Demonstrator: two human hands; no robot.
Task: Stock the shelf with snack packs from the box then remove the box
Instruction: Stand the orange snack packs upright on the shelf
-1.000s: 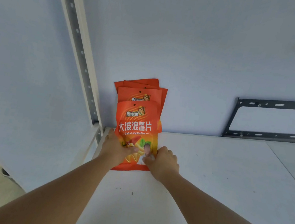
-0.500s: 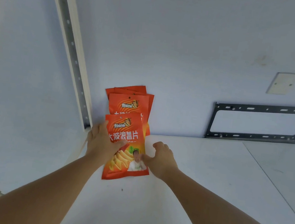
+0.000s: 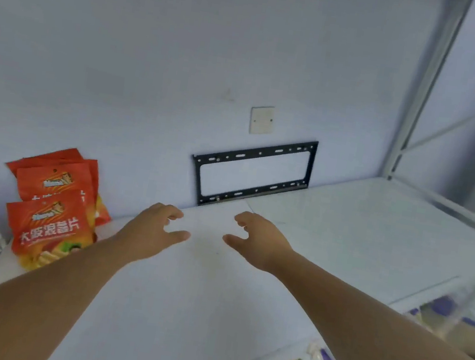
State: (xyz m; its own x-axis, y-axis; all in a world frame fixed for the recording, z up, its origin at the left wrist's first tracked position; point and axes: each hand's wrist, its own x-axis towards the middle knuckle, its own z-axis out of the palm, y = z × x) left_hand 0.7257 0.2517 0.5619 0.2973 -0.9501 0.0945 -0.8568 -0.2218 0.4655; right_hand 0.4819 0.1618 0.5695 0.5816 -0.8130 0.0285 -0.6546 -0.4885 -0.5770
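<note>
Whole frame soft with motion blur; print on the snack packs (image 3: 51, 214) only partly readable. Front pack: its lower edge is covered by the left forearm. Packs behind it overlap, so only their top parts show; exact count cannot be told, at least three. The box is not in view. Below the front edge of the shelf (image 3: 343, 240), at 5 o'clock, coloured items on a lower level are blurred and cut off by the frame; cannot identify them. The right end of the shelf and the white upright (image 3: 419, 92) at 2 o'clock are smeared.

Snack packs: orange-red, standing at 9 o'clock from the hands, at the left end of the shelf, rear ones leaning on the wall (image 3: 187, 50).

Left hand (image 3: 153, 229): palm down over the bare shelf top, fingers spread and slightly curled, thumb pointing toward the other hand; empty, grasping nothing. It is near the packs but apart from them. Contact with the shelf surface cannot be told.

Right hand (image 3: 258, 237): mirrors the left, palm down, fingers loosely curled, thumb inward; also empty. A gap of bare shelf lies between the two hands.

On the wall at 12 o'clock: black metal bracket (image 3: 252, 172), with a white cover plate (image 3: 262, 120) above it
</note>
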